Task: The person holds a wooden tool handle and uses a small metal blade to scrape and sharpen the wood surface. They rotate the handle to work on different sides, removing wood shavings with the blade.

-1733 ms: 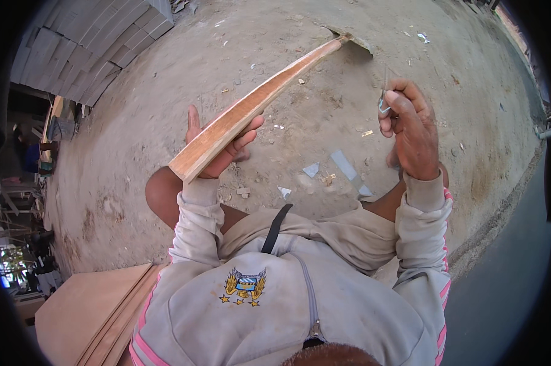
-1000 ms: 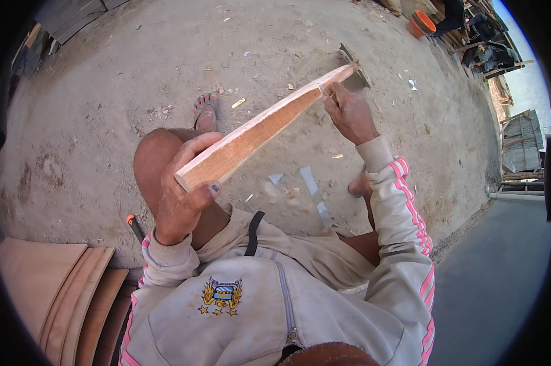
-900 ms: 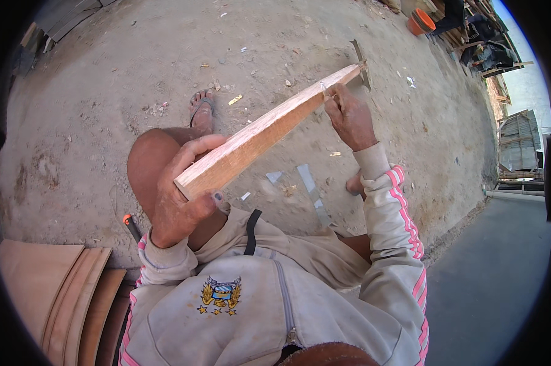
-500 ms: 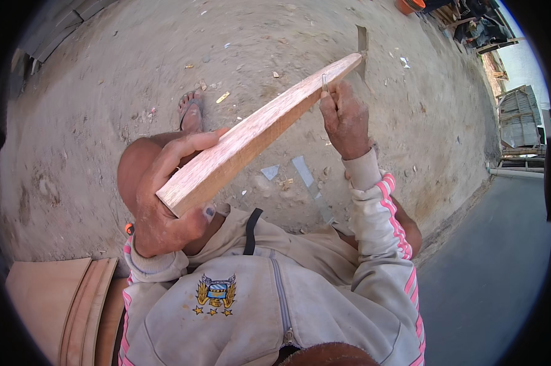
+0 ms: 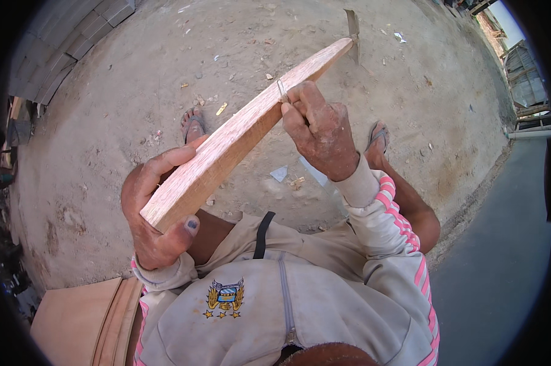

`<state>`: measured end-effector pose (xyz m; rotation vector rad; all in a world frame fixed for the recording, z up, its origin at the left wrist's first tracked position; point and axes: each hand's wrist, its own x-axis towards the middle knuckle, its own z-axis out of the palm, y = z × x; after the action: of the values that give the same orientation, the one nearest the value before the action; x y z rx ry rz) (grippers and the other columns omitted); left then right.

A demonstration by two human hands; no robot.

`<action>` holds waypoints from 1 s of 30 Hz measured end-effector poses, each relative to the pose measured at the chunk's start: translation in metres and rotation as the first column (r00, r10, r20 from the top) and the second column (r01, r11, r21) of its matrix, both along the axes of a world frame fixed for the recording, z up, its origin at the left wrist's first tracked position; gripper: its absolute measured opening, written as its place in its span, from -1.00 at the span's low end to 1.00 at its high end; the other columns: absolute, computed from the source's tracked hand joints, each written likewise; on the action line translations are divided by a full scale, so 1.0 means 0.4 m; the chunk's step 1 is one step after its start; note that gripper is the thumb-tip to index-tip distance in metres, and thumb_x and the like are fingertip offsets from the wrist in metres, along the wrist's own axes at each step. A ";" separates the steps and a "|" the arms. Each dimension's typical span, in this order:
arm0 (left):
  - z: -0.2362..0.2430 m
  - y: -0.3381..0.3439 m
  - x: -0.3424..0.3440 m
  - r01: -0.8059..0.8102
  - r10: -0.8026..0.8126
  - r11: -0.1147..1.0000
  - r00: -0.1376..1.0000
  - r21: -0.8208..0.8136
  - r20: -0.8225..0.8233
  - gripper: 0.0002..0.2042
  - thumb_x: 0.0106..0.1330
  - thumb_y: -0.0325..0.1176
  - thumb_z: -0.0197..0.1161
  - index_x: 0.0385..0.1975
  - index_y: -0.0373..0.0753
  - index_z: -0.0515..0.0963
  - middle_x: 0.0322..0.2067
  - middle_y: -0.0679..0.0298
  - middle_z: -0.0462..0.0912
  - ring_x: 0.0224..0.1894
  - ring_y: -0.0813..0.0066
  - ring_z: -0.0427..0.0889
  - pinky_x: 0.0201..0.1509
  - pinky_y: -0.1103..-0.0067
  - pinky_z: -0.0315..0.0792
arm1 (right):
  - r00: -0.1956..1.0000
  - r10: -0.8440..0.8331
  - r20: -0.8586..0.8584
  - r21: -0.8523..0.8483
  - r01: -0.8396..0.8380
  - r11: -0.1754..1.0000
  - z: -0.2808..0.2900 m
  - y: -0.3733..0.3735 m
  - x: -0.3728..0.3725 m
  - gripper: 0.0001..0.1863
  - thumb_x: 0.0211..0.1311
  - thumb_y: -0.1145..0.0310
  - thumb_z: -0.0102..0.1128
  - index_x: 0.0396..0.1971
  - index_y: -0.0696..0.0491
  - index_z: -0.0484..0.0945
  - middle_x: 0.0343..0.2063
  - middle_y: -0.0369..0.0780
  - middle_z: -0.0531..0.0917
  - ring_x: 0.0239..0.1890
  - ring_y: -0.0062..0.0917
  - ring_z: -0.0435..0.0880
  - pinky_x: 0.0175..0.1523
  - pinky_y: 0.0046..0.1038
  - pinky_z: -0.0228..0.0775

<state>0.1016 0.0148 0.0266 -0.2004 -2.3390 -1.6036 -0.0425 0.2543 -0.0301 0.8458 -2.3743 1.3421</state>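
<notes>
My left hand grips the near end of a long, pale, squared wooden bar, thumb below and fingers over the far side; the bar slants up to the right and narrows toward its tip. My right hand pinches a small, thin, glinting piece against the bar's upper edge, a little beyond its middle; its material is hard to tell. A dull metal blade shows at the bar's far tip; I cannot tell whether it is fixed to it.
I sit low over dusty ground with glassy shards between my sandalled feet. Grey blocks are stacked upper left, curved plywood sheets lie lower left, a smooth grey slab runs along the right, and a makeshift structure stands upper right.
My right hand went from holding the piece apart to setting it on the bar, then slid nearer along it toward my left hand. The bar has turned to show its pale top face.
</notes>
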 end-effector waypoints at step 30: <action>0.003 0.012 -0.002 -0.003 -0.002 0.998 0.997 0.062 0.081 -0.25 -0.03 0.01 0.31 0.08 -0.50 0.48 0.06 -0.09 0.60 0.08 0.21 0.58 0.22 0.38 0.38 | 0.967 -0.147 0.210 -0.170 0.184 0.968 -0.072 0.026 -0.043 -0.88 0.26 0.46 0.14 -0.39 0.13 0.38 -0.73 -0.20 0.43 -0.72 -0.49 0.45 -0.57 -0.36 0.33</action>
<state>0.1006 0.0198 0.0277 -0.1227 -2.3445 -1.7117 -0.0596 0.2648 -0.0590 0.4697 -2.3494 1.6119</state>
